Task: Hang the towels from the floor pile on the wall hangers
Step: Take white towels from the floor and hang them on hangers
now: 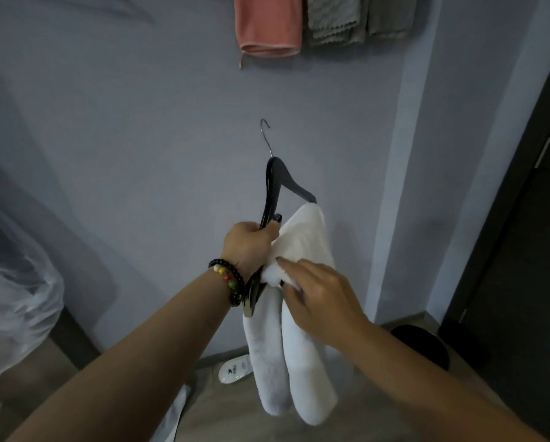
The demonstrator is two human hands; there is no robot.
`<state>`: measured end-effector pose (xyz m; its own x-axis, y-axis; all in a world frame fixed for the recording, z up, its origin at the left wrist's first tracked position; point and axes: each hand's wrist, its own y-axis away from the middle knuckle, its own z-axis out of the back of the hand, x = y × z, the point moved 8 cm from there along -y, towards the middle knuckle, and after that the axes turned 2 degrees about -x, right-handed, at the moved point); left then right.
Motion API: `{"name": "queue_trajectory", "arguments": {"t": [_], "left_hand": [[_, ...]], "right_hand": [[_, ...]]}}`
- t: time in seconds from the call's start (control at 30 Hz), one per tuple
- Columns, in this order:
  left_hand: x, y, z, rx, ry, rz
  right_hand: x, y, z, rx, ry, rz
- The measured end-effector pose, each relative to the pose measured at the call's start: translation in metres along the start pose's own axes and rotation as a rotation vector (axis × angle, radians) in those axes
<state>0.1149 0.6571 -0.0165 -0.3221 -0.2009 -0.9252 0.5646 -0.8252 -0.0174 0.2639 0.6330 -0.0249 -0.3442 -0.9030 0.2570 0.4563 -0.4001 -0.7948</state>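
A dark wooden hanger [275, 181] with a metal hook stands upright in front of me, gripped at one arm by my left hand [248, 244]. A white towel [302, 333] is draped over the hanger's bar and hangs down in two long folds. My right hand [315, 298] pinches the towel's upper fold beside the left hand. High on the wall hang a pink towel [268, 25] and grey towels [334, 20].
The bluish wall [139, 138] is straight ahead, with a corner and a dark door [522, 234] at the right. A clear plastic bag [15, 282] is at the left. On the floor lie a white slipper [235, 368], white cloth [174, 416] and a dark object [426, 346].
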Motion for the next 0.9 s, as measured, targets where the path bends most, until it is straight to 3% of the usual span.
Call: {"name": "queue_trajectory", "arguments": {"t": [0.23, 0.4, 0.47, 0.53, 0.6, 0.77, 0.9], "left_hand": [[-0.002, 0.004, 0.005, -0.011, 0.125, -0.072], [0.007, 0.010, 0.014, 0.028, 0.134, -0.157], [0.017, 0.012, 0.016, 0.088, 0.112, -0.179], [0.024, 0.014, 0.019, 0.136, 0.158, -0.189], [0.023, 0.017, 0.021, 0.171, 0.199, -0.212], [0.014, 0.020, 0.019, 0.254, 0.120, -0.248], [0.003, 0.033, 0.025, 0.164, -0.036, -0.374]], "right_hand": [[0.001, 0.005, -0.013, -0.051, -0.064, -0.005], [0.008, 0.024, -0.030, 0.107, -0.175, -0.009], [0.002, 0.027, -0.026, 0.117, -0.392, -0.160], [-0.022, 0.024, -0.015, -0.040, -0.572, -0.386], [-0.058, 0.015, -0.009, -0.194, -0.593, -0.618], [-0.078, -0.018, -0.047, -0.039, -0.579, -0.940], [-0.075, -0.023, -0.072, -0.113, -0.594, -1.146]]}}
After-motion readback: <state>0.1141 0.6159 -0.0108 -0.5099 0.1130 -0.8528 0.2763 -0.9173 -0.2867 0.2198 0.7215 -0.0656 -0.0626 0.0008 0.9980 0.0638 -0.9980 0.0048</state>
